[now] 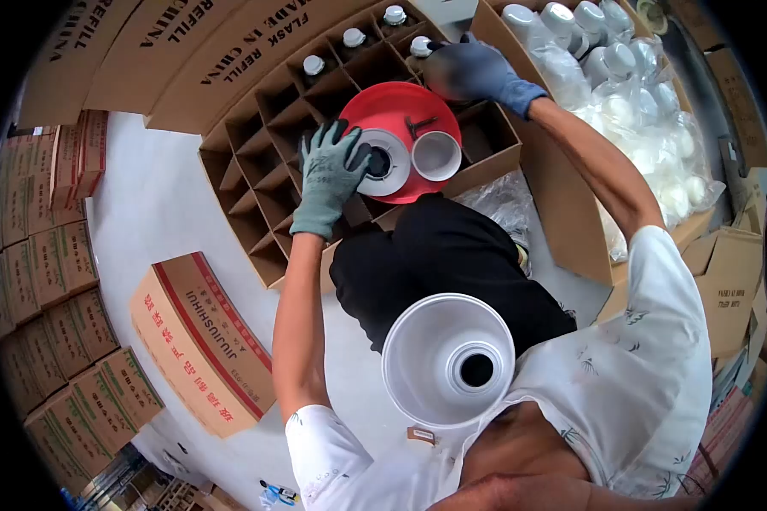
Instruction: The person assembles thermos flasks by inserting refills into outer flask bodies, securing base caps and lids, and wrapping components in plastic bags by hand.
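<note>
My left hand (328, 170), in a grey-green glove, grips a white round part (392, 180) with a dark centre; the thumb lies over its middle. This part sits on a red round tray (362, 106), beside a white cup (436, 156) and a small dark T-shaped piece (418, 126). The tray lies over the divided carton (273, 177). My right hand (473, 72), in a blue-grey glove, is at the carton's far side, next to a silver-white cap (420, 46). Blur hides its fingers and whatever they may hold.
More capped tops (314, 66) show in the carton's compartments. A carton (562, 196) at right holds several white parts in clear plastic (635, 111). A whitish funnel-shaped vessel (400, 362) is near my lap. A printed carton (204, 341) lies left; stacked boxes (51, 264) stand further left.
</note>
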A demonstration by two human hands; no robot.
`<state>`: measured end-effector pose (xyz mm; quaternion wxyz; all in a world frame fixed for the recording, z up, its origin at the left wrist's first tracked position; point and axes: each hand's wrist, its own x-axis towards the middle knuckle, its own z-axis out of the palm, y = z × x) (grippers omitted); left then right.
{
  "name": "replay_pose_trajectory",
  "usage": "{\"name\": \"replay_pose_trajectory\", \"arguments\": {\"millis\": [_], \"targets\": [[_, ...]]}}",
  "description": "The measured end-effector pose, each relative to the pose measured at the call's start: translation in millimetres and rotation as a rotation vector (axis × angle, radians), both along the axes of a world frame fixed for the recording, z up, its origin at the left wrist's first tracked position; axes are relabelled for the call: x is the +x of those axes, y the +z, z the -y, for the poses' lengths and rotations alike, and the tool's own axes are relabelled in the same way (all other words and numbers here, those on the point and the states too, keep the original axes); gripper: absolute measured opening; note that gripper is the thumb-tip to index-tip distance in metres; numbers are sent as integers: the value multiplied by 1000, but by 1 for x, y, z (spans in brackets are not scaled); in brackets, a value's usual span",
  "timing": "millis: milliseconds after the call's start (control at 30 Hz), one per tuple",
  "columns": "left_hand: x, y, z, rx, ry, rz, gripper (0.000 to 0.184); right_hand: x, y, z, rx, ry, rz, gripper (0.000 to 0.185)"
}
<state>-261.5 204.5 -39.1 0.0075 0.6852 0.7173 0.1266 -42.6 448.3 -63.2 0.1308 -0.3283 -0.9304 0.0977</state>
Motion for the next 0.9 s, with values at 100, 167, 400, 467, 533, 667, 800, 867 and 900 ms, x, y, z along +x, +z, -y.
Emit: {"name": "replay_pose_trajectory", "arguments": {"millis": [100,167,400,467,533,667,800,867,900], "targets": [[20,24,-10,88,143,1012,37,29,82,15,359,171,-235,58],[41,48,-16,17,138,1539,45,47,185,64,78,78,98,47],[94,79,15,385,-77,1191,55,98,172,168,238,351,-716,60],[89,91,41,419,47,1822,56,114,170,201,50,480,-732,62],[69,117,80,503,-96,89,57,135,160,223,-233,559,-740,64],[131,183,130,152,81,1394,53,194,125,260,-636,343,-774,70],[167,137,219,169,251,803,58,266,103,326,-610,395,-493,75],[184,99,271,149,432,1596,53,286,92,358,-680,463,-443,82],[192,79,298,211,592,1941,54,284,93,368,-791,463,-499,82]]}}
